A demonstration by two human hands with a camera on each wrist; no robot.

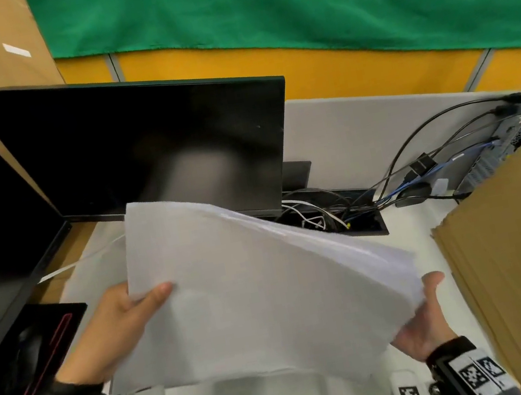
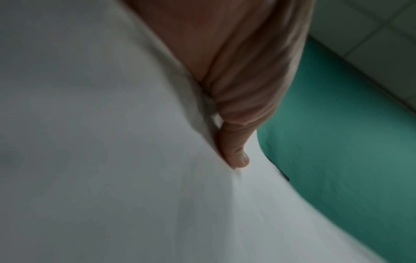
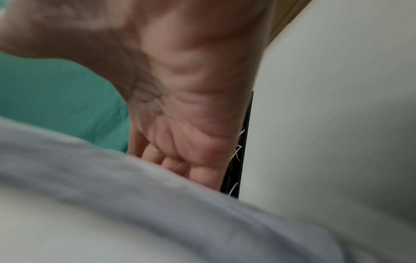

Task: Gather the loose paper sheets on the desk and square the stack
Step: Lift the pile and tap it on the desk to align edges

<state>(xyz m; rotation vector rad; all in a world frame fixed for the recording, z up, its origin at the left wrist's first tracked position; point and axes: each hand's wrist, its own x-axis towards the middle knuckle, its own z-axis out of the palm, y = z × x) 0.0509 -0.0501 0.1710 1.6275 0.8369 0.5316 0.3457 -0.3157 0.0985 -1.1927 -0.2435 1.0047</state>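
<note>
Our left hand [image 1: 115, 330] pinches the paper stack [image 1: 251, 289] while our right hand [image 1: 423, 318], grip released, cradles its edge for squaring.

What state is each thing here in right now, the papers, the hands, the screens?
paper stack: lifted off the desk, edges fanned, not yet squared.
left hand: pinches the stack's left edge, thumb on top.
right hand: palm up, cradles the right edge.
monitors: dark.
cables: tangled in the desk's cable slot.
</note>
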